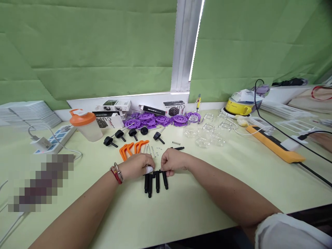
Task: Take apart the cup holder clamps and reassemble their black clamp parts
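Black handles (155, 180) lie just under both hands, left hand (137, 166) and right hand (172, 162) pinching their tops.

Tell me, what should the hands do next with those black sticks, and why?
Probably lift one black stick clear of the row. Both the left hand and right hand already rest closed at the sticks' top ends, and the sticks lie side by side close together, so separating one looks like the easiest next move.
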`<state>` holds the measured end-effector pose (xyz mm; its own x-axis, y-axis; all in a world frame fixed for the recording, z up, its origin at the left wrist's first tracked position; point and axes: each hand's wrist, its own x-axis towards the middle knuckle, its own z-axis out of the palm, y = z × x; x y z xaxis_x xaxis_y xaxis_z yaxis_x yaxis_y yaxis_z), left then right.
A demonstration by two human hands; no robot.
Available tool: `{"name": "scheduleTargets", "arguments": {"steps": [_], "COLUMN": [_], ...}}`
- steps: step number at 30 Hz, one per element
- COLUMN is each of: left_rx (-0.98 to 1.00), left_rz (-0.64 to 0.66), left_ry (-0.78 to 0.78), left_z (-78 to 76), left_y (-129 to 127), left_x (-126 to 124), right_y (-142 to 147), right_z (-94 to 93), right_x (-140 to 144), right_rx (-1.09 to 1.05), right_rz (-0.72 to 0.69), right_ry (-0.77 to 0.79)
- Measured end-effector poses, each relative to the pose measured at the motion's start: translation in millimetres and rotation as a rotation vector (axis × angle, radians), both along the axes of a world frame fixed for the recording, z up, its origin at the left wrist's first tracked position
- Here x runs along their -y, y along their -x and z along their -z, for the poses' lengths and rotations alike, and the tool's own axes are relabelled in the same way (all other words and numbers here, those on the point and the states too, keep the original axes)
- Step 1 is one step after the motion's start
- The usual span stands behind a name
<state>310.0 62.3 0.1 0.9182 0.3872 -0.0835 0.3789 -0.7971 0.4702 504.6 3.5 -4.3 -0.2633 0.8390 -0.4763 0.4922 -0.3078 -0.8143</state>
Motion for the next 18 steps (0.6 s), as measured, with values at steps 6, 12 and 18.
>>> {"name": "scheduleTargets", "arguments": {"steps": [6, 12, 18], "left_rx": [-0.029, -0.006, 0.011], "left_rz": [-0.008, -0.014, -0.023], "left_ry": [0.067, 0.143, 0.142], "left_z": [-0.2, 0.4, 3.1], "left_y": [0.1, 0.7, 1.9], "left_x": [-4.8, -6.9, -7.3], "right_y": [0.9, 3.1, -19.5], "right_z": [-0.9, -0.1, -12.2], "right_x": [0.8, 1.7, -6.6], "right_rx": [0.008, 0.028, 0.162], "right_rz": [0.007, -0.008, 0.088], "right_ry": [-0.005, -0.008, -0.158]}}
